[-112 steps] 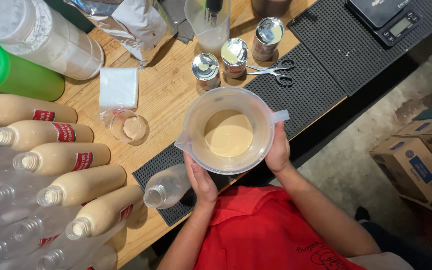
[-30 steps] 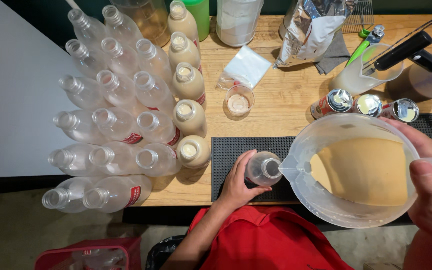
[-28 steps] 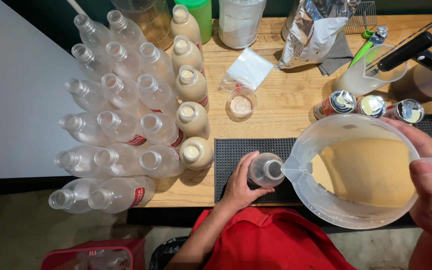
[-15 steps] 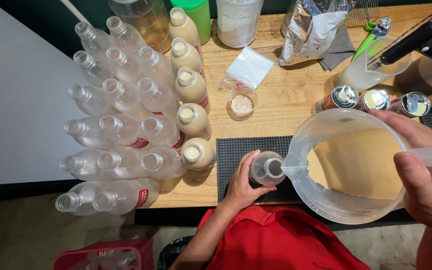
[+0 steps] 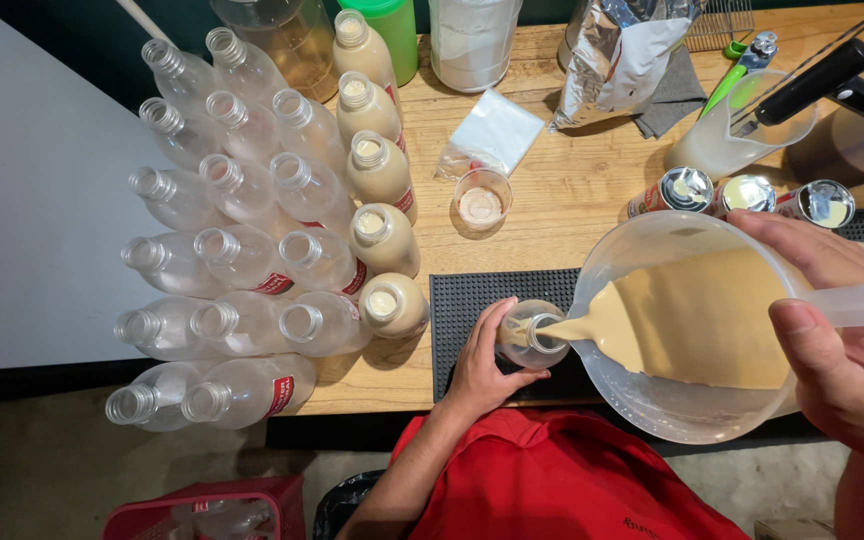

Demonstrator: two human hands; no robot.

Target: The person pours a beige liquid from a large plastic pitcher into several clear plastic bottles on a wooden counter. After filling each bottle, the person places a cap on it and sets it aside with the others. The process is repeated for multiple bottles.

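Note:
My left hand [image 5: 484,362] wraps around a small clear plastic bottle [image 5: 529,334] standing on a black rubber mat [image 5: 472,300]. My right hand [image 5: 832,340] holds a large translucent jug [image 5: 652,400] by its handle, tilted left. A beige creamy liquid [image 5: 692,320] runs from the jug's spout into the bottle's mouth. To the left stand several filled beige bottles [image 5: 382,240] in a column and several empty clear bottles [image 5: 242,260], all uncapped.
A small plastic cup [image 5: 481,201] and a white packet [image 5: 497,130] lie on the wooden counter [image 5: 562,200]. Three tins [image 5: 742,195], a foil bag [image 5: 617,55], a measuring cup with a black-handled tool [image 5: 742,130] and a green bottle [image 5: 392,25] sit behind. A red crate [image 5: 202,505] is on the floor.
The jug has tipped further left and the beige liquid now streams from its spout into the bottle. My left hand stays on the bottle.

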